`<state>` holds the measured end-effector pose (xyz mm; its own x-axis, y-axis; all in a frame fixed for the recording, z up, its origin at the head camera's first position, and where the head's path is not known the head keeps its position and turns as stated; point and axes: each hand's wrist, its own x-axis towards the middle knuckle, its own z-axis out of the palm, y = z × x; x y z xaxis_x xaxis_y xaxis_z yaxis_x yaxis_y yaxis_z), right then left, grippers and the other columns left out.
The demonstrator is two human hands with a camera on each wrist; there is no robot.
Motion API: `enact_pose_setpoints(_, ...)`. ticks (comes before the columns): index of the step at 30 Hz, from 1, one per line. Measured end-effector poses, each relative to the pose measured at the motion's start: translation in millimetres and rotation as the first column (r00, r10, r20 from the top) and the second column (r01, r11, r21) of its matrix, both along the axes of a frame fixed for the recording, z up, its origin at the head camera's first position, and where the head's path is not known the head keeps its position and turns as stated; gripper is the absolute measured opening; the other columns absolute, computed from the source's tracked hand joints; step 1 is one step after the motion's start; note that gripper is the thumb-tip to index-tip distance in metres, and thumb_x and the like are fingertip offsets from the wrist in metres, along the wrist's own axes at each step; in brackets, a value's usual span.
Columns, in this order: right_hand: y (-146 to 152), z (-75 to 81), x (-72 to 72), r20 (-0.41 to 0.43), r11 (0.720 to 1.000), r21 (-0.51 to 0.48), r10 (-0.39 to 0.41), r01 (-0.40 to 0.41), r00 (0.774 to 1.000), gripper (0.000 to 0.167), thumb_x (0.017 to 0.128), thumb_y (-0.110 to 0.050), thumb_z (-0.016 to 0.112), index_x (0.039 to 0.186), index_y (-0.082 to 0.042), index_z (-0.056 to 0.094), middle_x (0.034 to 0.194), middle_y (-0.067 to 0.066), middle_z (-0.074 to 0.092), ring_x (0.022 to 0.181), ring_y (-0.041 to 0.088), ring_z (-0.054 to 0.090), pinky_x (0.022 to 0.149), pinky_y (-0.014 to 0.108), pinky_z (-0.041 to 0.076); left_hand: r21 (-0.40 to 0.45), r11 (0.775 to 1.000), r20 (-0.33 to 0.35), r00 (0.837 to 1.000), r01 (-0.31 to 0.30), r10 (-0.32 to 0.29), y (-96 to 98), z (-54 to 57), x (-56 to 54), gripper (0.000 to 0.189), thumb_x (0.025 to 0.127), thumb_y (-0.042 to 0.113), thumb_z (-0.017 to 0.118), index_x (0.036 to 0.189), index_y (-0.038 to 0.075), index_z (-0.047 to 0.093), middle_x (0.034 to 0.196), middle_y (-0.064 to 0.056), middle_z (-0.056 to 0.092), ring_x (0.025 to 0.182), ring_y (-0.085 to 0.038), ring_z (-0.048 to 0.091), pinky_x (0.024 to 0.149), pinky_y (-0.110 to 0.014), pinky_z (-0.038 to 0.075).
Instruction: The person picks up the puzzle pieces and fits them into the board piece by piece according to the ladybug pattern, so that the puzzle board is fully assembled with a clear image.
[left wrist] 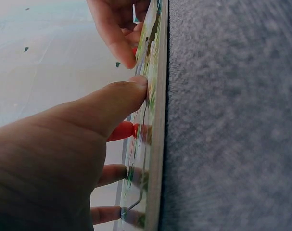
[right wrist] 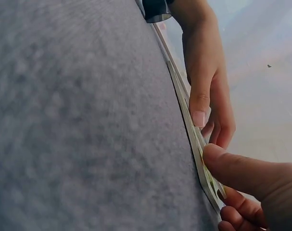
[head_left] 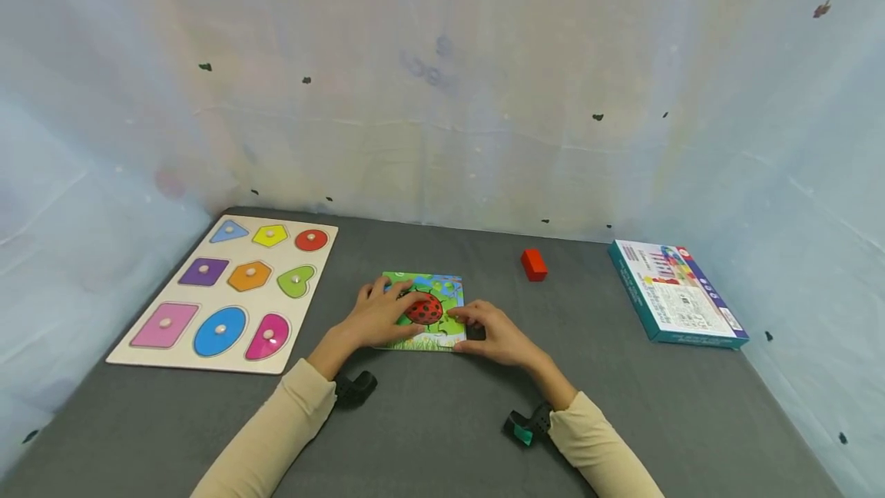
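Note:
A small ladybug jigsaw puzzle [head_left: 427,310] with a green and blue picture lies flat on the grey table. My left hand [head_left: 376,315] rests on its left part, fingers spread and fingertips touching the picture. In the left wrist view the left thumb [left wrist: 131,91] presses near the puzzle's front edge. At the right edge my right hand [head_left: 499,335] pinches a puzzle piece [right wrist: 221,188] between thumb and fingers. In the right wrist view this piece looks slightly tilted up from the board [right wrist: 188,132]. Fingers hide part of its outline.
A shape-knob board [head_left: 207,290] with several coloured pieces lies to the left. Behind the puzzle, right of centre, sits a red block [head_left: 534,264]. A flat teal and white box [head_left: 679,294] lies at the far right. Pale sheeting [head_left: 442,98] hangs behind the table.

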<state>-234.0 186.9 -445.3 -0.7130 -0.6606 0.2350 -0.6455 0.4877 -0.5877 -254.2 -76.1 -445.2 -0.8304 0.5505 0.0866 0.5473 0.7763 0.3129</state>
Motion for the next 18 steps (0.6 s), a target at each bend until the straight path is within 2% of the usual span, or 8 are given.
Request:
enact_pose_setpoints(12,-2.9,-3.9,-1.7,0.031,1.000,0.006,0.008,-0.008,0.999,0.052,0.081,-0.026,0.073,0.127,-0.009,0.057,0.105,0.008,0.052,0.089,0.016,0.047,0.078,0.029,0.042,-0.002,1.000,-0.009,1.000,-0.013,0.013,1.4,1.4,1.1,0.058,0.086,0.054,0.058,0.138,0.032,0.045,0.148,-0.009,0.034,0.133,-0.042,0.024,0.099,-0.063,0.022)
enact_pose_setpoints(18,-1.7,-4.5,-1.7,0.046,1.000,-0.027,0.018,-0.017,0.999,0.052,0.083,-0.022,0.072,0.128,-0.005,0.054,0.107,0.011,0.050,0.090,0.019,0.047,0.079,0.031,0.042,0.012,1.000,-0.005,1.000,-0.008,0.008,1.7,2.8,1.4,0.058,0.086,0.053,0.058,0.138,0.031,0.045,0.147,-0.009,0.034,0.133,-0.041,0.024,0.098,-0.063,0.022)
